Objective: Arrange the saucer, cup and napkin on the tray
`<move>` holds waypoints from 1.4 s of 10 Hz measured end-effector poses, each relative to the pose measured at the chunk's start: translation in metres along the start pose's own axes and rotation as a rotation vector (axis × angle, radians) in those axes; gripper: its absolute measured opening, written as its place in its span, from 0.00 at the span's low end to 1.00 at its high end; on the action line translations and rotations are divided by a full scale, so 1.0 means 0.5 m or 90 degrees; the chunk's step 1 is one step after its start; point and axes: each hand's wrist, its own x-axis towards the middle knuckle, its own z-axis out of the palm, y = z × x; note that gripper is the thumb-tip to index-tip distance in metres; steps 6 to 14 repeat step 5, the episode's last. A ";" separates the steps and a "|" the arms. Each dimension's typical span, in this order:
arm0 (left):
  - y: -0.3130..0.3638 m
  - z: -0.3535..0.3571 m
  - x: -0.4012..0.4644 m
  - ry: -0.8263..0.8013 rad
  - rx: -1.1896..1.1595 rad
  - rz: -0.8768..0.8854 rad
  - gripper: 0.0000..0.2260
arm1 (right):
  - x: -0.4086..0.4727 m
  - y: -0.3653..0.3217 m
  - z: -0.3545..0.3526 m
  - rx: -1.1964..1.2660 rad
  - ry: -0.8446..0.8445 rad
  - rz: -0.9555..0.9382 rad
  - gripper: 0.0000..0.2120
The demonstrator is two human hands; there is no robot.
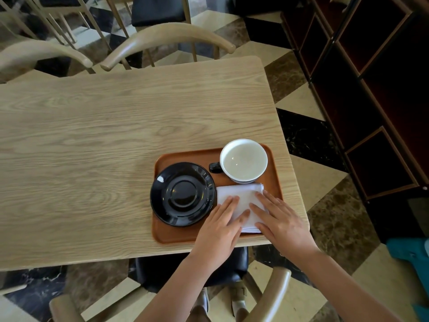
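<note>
Both hands, left and right, flat, unclenched on napkin; saucer, cup alongside in tray.

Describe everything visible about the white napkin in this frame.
The napkin is plain white cloth, folded into a flat, layered rectangle. It lies on the near right part of the brown tray, between the black saucer and the tray's right rim, its far edge next to the cup. The left hand and right hand press flat on its near half, fingers spread, covering its near edge.
</note>
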 end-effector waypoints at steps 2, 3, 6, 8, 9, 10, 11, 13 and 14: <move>0.013 -0.035 0.014 -0.116 0.012 -0.034 0.21 | 0.030 -0.029 -0.059 -0.046 -0.060 0.024 0.22; 0.018 -0.116 0.037 -0.097 0.001 -0.053 0.21 | 0.066 -0.057 -0.132 -0.002 -0.137 0.083 0.21; -0.022 -0.342 0.081 -0.089 0.056 -0.145 0.14 | 0.208 -0.108 -0.282 0.015 -0.246 0.115 0.23; -0.022 -0.342 0.081 -0.089 0.056 -0.145 0.14 | 0.208 -0.108 -0.282 0.015 -0.246 0.115 0.23; -0.022 -0.342 0.081 -0.089 0.056 -0.145 0.14 | 0.208 -0.108 -0.282 0.015 -0.246 0.115 0.23; -0.022 -0.342 0.081 -0.089 0.056 -0.145 0.14 | 0.208 -0.108 -0.282 0.015 -0.246 0.115 0.23; -0.022 -0.342 0.081 -0.089 0.056 -0.145 0.14 | 0.208 -0.108 -0.282 0.015 -0.246 0.115 0.23; -0.022 -0.342 0.081 -0.089 0.056 -0.145 0.14 | 0.208 -0.108 -0.282 0.015 -0.246 0.115 0.23; -0.022 -0.342 0.081 -0.089 0.056 -0.145 0.14 | 0.208 -0.108 -0.282 0.015 -0.246 0.115 0.23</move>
